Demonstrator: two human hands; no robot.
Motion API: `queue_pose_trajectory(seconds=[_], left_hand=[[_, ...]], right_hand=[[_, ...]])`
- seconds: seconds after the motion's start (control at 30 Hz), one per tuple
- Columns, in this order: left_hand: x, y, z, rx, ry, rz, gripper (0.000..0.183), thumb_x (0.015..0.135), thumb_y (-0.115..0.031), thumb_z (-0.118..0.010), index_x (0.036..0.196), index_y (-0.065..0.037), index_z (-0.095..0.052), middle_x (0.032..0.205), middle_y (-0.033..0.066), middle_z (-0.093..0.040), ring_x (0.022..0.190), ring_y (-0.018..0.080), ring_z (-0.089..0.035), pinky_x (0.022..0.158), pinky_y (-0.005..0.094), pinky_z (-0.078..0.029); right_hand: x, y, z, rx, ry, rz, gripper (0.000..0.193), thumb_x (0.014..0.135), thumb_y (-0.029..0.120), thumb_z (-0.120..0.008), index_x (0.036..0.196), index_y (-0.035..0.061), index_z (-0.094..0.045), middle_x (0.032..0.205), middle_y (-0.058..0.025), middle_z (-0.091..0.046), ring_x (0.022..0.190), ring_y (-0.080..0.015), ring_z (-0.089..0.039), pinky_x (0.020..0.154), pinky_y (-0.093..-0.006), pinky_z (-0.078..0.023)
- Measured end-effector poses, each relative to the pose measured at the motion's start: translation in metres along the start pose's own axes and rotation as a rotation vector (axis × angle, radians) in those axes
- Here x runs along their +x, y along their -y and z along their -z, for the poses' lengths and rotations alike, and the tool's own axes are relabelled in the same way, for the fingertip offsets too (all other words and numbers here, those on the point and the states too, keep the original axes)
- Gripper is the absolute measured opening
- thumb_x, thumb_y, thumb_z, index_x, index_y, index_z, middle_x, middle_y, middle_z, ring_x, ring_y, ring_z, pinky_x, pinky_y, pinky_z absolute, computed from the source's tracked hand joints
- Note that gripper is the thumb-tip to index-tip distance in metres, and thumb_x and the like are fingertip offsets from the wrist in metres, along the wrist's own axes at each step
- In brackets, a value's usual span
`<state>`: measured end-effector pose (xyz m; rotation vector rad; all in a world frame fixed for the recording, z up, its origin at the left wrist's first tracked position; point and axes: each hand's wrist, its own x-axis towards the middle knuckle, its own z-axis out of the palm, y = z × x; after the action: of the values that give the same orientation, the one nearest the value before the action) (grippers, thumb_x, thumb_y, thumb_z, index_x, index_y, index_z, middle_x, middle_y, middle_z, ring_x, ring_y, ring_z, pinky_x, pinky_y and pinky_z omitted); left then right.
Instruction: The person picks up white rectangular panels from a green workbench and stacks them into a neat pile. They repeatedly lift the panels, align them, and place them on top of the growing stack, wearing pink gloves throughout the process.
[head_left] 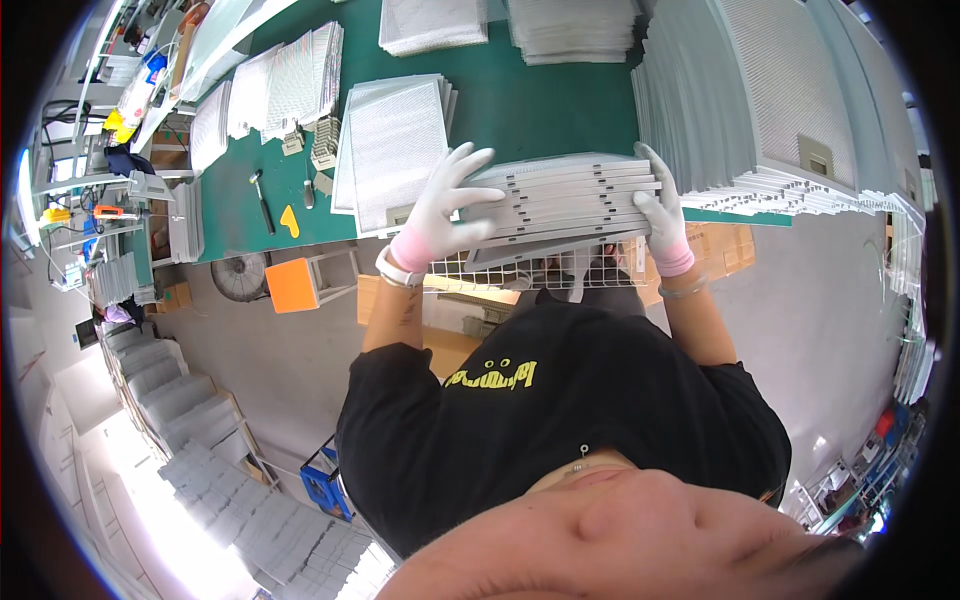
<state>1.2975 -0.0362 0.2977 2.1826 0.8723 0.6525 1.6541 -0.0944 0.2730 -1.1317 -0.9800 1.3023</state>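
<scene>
A stack of grey metal-framed mesh panels (570, 203) stands on edge at the near side of the green bench, long edges facing me. My left hand (440, 208), in a white glove with a pink cuff, is at the stack's left end with its fingers spread. Whether its fingertips touch the panels is hard to tell. Around the right end, my right hand (660, 205), gloved the same way, grips the panels with fingers behind and thumb in front. The lowest, nearest panel sits tilted away from the others.
Flat mesh panels (395, 145) lie left of the stack, with more piles behind. A tall row of panels (740, 90) stands at the right. A hammer (262, 202), a yellow scraper-like piece (289, 221) and small metal clips (325, 142) lie left. An orange-topped stool (292, 285) stands below the bench.
</scene>
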Motion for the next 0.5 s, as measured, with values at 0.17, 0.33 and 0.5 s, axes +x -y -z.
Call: queue_pose_trajectory(seconds=[0.17, 0.33, 0.5], left_hand=[[-0.046, -0.003, -0.022, -0.304, -0.102, 0.063, 0.154, 0.050, -0.051, -0.097, 0.161, -0.006, 0.000, 0.167, 0.0264, -0.001, 0.156, 0.0391, -0.005, 0.125, 0.0491, -0.010], [-0.034, 0.018, -0.052, -0.410, -0.347, -0.032, 0.135, 0.071, -0.034, -0.088, 0.161, -0.008, 0.009, 0.168, 0.0251, 0.001, 0.156, 0.0388, -0.004, 0.125, 0.0469, -0.007], [0.006, 0.040, -0.071, -0.643, -0.559, 0.017, 0.114, 0.079, -0.040, -0.078, 0.161, -0.002, -0.008, 0.166, 0.0222, -0.016, 0.152, 0.0339, -0.021, 0.123, 0.0470, -0.022]], right_hand=[[0.002, -0.003, -0.003, 0.001, -0.026, 0.016, 0.076, 0.086, 0.021, -0.062, 0.152, -0.0050, -0.035, 0.156, -0.0174, -0.040, 0.139, -0.0241, -0.042, 0.119, -0.0369, -0.029], [0.013, -0.008, 0.003, -0.014, -0.012, 0.064, 0.070, 0.091, 0.020, -0.055, 0.152, -0.0050, -0.034, 0.156, -0.0175, -0.040, 0.141, -0.0258, -0.040, 0.120, -0.0376, -0.027], [0.035, -0.021, 0.014, -0.308, 0.186, 0.249, 0.077, 0.104, 0.036, -0.048, 0.159, -0.0029, -0.011, 0.164, -0.0185, -0.023, 0.150, -0.0291, -0.026, 0.123, -0.0396, -0.020]])
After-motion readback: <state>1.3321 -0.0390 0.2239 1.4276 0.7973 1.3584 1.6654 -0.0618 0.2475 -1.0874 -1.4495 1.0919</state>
